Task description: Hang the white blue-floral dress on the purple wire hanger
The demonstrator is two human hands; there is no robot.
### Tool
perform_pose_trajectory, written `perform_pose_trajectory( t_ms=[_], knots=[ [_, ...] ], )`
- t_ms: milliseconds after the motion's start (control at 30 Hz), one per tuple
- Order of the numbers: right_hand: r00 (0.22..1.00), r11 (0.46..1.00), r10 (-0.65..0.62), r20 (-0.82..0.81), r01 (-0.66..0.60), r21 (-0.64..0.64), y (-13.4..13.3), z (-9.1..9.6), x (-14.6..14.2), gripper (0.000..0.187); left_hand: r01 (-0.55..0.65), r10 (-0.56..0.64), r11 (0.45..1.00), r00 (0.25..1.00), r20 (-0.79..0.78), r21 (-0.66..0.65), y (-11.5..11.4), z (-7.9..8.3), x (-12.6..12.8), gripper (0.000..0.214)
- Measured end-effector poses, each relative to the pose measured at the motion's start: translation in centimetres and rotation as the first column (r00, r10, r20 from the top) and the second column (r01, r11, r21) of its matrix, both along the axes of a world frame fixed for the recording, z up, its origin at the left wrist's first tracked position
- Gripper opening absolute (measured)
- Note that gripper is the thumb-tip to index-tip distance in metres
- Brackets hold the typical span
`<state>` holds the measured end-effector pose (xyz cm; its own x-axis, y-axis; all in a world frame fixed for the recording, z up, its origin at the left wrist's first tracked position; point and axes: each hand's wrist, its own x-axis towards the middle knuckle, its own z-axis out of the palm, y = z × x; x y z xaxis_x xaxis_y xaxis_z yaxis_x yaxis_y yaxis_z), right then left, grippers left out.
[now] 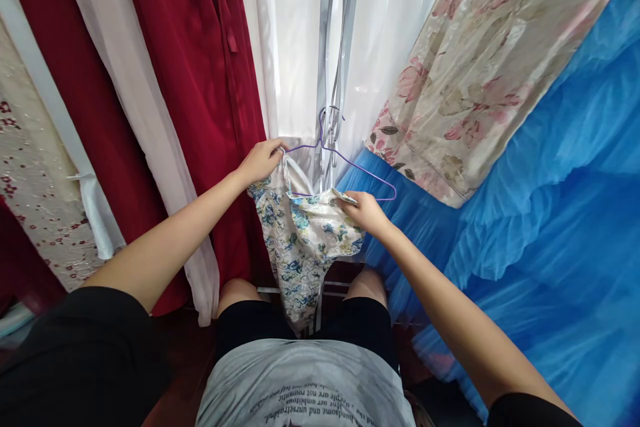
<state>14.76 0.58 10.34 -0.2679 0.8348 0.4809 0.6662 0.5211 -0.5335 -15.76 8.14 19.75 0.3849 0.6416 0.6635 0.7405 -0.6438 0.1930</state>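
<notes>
A small white garment with a blue flower print [305, 240] hangs from a purple wire hanger [350, 163], whose hook is on the metal rail [333, 47]. My left hand [261, 160] is closed on the garment's strap and the hanger's left end. My right hand [365, 210] pinches the garment's upper edge just under the hanger's right arm.
Clothes hang all around: dark red dresses [200, 67] and white fabric [145, 107] at left, white sheer cloth [290, 33] behind, a pink-floral beige garment [480, 60] and a blue tulle skirt [550, 213] at right. A dark floor [185, 360] lies below.
</notes>
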Motion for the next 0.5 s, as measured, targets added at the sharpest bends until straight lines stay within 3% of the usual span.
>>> perform_pose_trajectory(
  t_ms=[67, 133, 200, 233, 333, 367, 433, 500],
  knots=[
    [0.989, 0.993, -0.012, -0.148, 0.029, 0.113, -0.6, -0.2, 1.6, 0.028, -0.056, 0.048, 0.995, 0.995, 0.088, 0.083, -0.6, -0.6, 0.6, 0.034],
    [0.94, 0.969, -0.074, -0.332, 0.146, 0.198, -0.8, -0.2, 3.6, 0.053, -0.11, 0.082, 0.982, 0.981, 0.178, 0.155, -1.1, -1.3, 1.0, 0.032],
    [0.895, 0.942, -0.16, -0.417, 0.264, 0.205, -0.3, 0.3, 5.6, 0.069, -0.132, 0.086, 0.976, 0.964, 0.25, 0.173, -1.4, -1.9, 1.3, 0.03],
    [0.897, 0.939, -0.196, -0.396, 0.289, 0.188, 0.3, 0.7, 6.5, 0.066, -0.135, 0.084, 0.977, 0.956, 0.282, 0.166, -1.4, -2.0, 1.4, 0.028],
    [0.949, 0.967, -0.228, -0.218, 0.246, 0.06, 2.0, 2.7, 8.3, 0.03, -0.141, 0.09, 0.981, 0.939, 0.331, 0.134, -1.2, -1.8, 1.0, 0.017],
    [0.961, 0.978, -0.207, -0.185, 0.209, -0.012, 2.5, 3.6, 8.7, 0.031, -0.155, 0.102, 0.979, 0.935, 0.34, 0.132, -1.0, -1.6, 0.6, 0.015],
    [0.965, 0.98, -0.126, -0.231, 0.085, -0.179, 2.8, 5.1, 9.2, 0.036, -0.198, 0.14, 0.972, 0.921, 0.363, 0.128, -0.4, -1.1, -0.8, 0.018],
    [0.921, 0.925, -0.039, -0.387, -0.113, -0.363, 2.6, 6.3, 9.3, 0.029, -0.215, 0.177, 0.976, 0.895, 0.41, 0.047, 0.1, -1.0, -2.6, 0.025]
  ],
)
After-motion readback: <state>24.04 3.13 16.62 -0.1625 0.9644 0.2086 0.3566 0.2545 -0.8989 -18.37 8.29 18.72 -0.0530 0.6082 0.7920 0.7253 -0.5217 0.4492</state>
